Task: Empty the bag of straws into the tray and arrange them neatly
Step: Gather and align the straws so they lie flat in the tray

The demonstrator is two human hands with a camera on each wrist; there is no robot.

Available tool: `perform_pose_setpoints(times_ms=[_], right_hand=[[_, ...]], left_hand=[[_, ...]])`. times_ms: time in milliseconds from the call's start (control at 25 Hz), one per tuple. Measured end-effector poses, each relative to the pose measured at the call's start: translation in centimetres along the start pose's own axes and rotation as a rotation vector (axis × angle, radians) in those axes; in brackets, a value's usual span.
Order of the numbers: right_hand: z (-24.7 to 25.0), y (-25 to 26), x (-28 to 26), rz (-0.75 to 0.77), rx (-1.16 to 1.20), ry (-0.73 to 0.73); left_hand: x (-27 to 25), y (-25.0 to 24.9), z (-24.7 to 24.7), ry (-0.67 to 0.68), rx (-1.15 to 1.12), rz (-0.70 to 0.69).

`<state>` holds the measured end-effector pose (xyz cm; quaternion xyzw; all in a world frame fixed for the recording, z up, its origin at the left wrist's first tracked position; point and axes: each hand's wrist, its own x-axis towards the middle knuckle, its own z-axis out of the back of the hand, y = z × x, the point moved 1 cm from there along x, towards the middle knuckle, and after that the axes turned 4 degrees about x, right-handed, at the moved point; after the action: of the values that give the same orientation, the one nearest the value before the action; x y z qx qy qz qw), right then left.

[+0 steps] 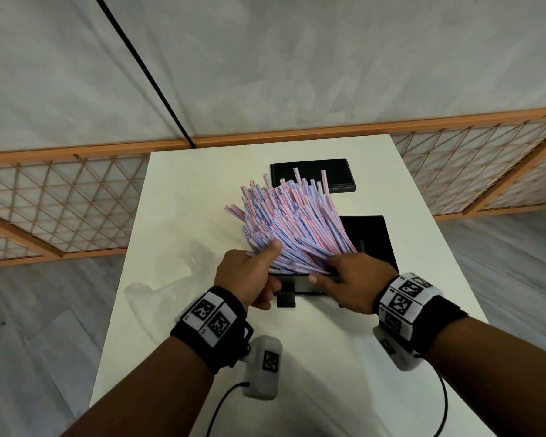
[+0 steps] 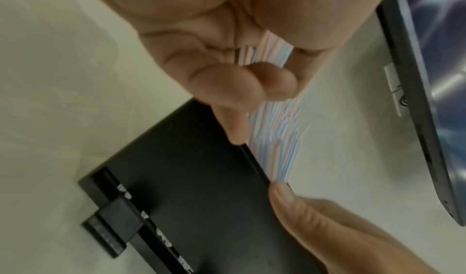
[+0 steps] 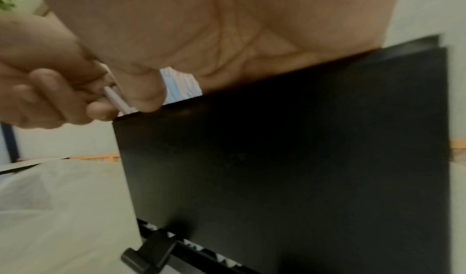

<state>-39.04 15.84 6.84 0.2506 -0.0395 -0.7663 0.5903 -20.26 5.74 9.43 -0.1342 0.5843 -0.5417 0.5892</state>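
Straws (image 1: pixel 292 225): one big fanned bundle, pink/blue striped paper wrappers, held up off the table (image 1: pixel 407 326) over the near-left part of the black tray (image 1: pixel 382 244). Long axis runs from the near ends at the hands up and away to the far left; tips splay wide at the far end and a few stick out past the rest.

Left hand (image 1: pixel 249 279): fingers curled round the near-left side of the bundle, thumb laid along the top. Left wrist view shows the curled fingers (image 2: pixel 234 82) with straws passing through the grasp.

Right hand (image 1: pixel 350 279): clamps the near-right side of the bundle, fingers wrapped under, thumb near the tray's front wall. Right wrist view is blurred; only a strip of straws shows above the tray wall (image 3: pixel 277 158).

Both hands sit at the same near end, so neither is clearly nearer to the straws. The tray lies directly under and to the right of them.

Clear plastic bag (image 1: pixel 167 275) lies slack on the table left of the tray, apparently empty, apart from both hands. A second flat black piece (image 1: pixel 312 175), maybe a lid, lies at the far side.

Judgement: emptying looks done; arranging remains. The bundle probably needs rotating so its axis matches the tray's before lowering. The loose far ends may spill over the tray's left edge.
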Motion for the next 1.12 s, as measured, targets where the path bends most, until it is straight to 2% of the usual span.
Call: perform_pose_setpoints(times_ms=[80,200,280,400,520,600,680,840,960,1120], right_hand=[[-0.4,0.9,0.4,0.084,0.056,0.010],[0.0,1.5,0.9,0.222,0.206,-0.088],[0.6,1.3,1.0,0.244,0.233,-0.150],[1.0,0.7,0.3,0.200,0.207,-0.212],[1.8,-0.7,-0.3,-0.034,0.202,-0.323],[2.1,-1.2,-0.1,-0.203,0.168,-0.294],[1.7,-1.0,0.6,-0.228,0.199,-0.207],[0.9,0.3,1.6,-0.156,0.261,-0.134],[1.5,0.9,1.8,-0.186,0.300,-0.074],[2.6,2.4,1.8,0.003,0.218,-0.177]], left_hand=[[0.1,-0.1,-0.8,0.023,-0.034,0.019],[-0.4,-0.6,-1.3,0.070,-0.171,0.076],[-0.5,-0.5,-0.9,0.094,-0.171,0.093],[-0.4,-0.1,0.9,-0.010,0.036,-0.023],[-0.1,0.2,2.4,-0.132,0.059,-0.079],[-0.1,0.3,2.1,-0.105,0.083,-0.092],[-0.3,0.1,1.1,-0.061,0.118,-0.133],[-0.6,-0.6,-0.2,-0.029,0.056,-0.111],[-0.2,-0.9,-0.4,-0.021,0.046,-0.093],[-0.3,-0.8,-0.9,-0.011,0.020,-0.091]])
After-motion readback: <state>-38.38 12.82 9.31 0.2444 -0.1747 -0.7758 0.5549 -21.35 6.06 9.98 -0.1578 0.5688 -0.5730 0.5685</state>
